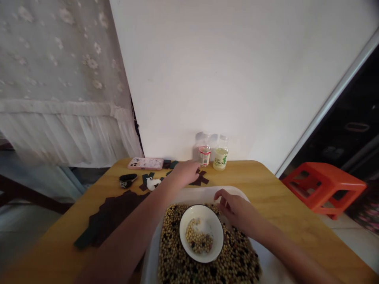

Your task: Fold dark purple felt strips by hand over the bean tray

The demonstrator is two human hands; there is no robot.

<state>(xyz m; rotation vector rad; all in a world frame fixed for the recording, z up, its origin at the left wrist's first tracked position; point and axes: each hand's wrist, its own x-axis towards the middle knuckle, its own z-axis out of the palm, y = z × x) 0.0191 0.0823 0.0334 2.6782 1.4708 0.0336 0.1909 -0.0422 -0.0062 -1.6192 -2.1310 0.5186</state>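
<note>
Across the yellow wooden tabletop (284, 232) we record a white plastic tray (237, 196) heaped with mixed soybeans and black beans (237, 256). Its long axis appears to point away from the person, toward the wall, and its near end runs out of frame. A white bowl with a dark rim (182, 232) sits on the beans, mouth upward, holding more beans and a white powder (204, 228). The two hands are apart. We find the right hand (233, 207) curled at the tray's far rim, just beside the bowl; whether it pinches anything we cannot tell. The left hand (186, 172) lies beyond the tray, forearm pointing forward, close to a dark cross-shaped cutout (201, 179); no grip can be confirmed. Farther back stand a clear water bottle (204, 155) and a bottle of pale yellow liquid (220, 157), with a pink-cased phone (145, 163) to their left.
</note>
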